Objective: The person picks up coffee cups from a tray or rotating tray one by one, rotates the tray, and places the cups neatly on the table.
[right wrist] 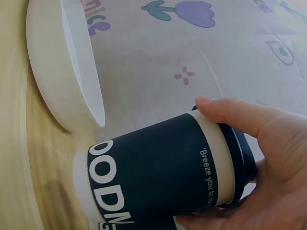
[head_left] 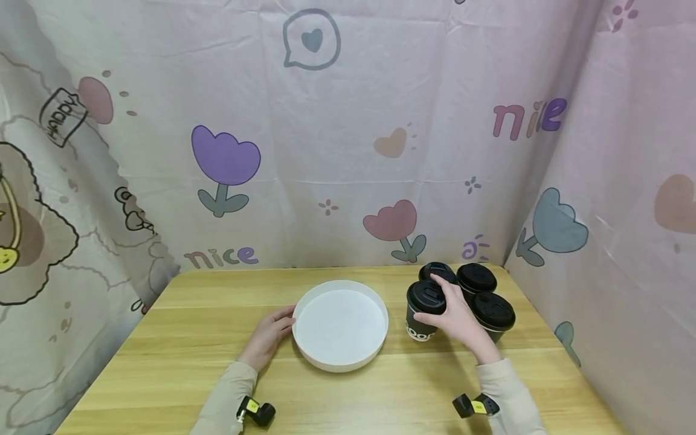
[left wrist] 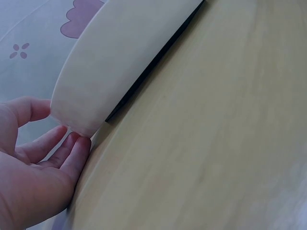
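Observation:
A round white tray (head_left: 340, 326) with a low wall lies on the table. My left hand (head_left: 270, 336) is at its left side, and the fingertips (left wrist: 82, 143) touch the outer wall in the left wrist view. My right hand (head_left: 458, 314) grips a black-and-white paper coffee cup (head_left: 421, 320) near its black lid, with thumb and fingers on opposite sides. White lettering runs round the cup (right wrist: 153, 167) in the right wrist view. The cup is upright to the right of the tray; whether its base touches the table I cannot tell.
Three more lidded coffee cups stand close behind and beside the right hand: one at the back (head_left: 437, 270), one at the back right (head_left: 476, 279), one at the right (head_left: 493, 311). A printed curtain (head_left: 326, 229) hangs along the back edge of the wooden table (head_left: 217, 302).

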A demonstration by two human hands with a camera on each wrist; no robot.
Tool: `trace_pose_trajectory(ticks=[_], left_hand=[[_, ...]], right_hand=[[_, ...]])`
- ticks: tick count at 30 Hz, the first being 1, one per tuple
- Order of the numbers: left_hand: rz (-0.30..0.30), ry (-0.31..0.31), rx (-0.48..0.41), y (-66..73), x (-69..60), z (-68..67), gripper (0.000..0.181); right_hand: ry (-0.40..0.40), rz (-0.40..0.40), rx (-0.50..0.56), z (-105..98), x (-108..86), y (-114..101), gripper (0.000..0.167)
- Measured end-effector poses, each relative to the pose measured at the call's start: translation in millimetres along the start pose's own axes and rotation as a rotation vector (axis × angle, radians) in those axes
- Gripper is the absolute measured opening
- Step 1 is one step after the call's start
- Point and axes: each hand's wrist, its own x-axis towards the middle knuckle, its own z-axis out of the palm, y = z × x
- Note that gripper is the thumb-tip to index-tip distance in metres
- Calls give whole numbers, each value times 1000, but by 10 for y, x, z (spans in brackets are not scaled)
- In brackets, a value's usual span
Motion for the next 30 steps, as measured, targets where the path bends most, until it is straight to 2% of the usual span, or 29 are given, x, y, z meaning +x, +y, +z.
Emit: trace_pose_trajectory(ticks=[9,21,30], left_hand=[[-5,-4,-15,-14,9,-13,48],[-8,-5,-12,10,-9,-6,48],[2,-14,4,3,-14,-16,48]], right_hand=[[-60,57,-74,-54,-25,-40,96],[-59,58,-101,-58,-57,-31,92],[-69,81,-168,-83,-67,-29,93]])
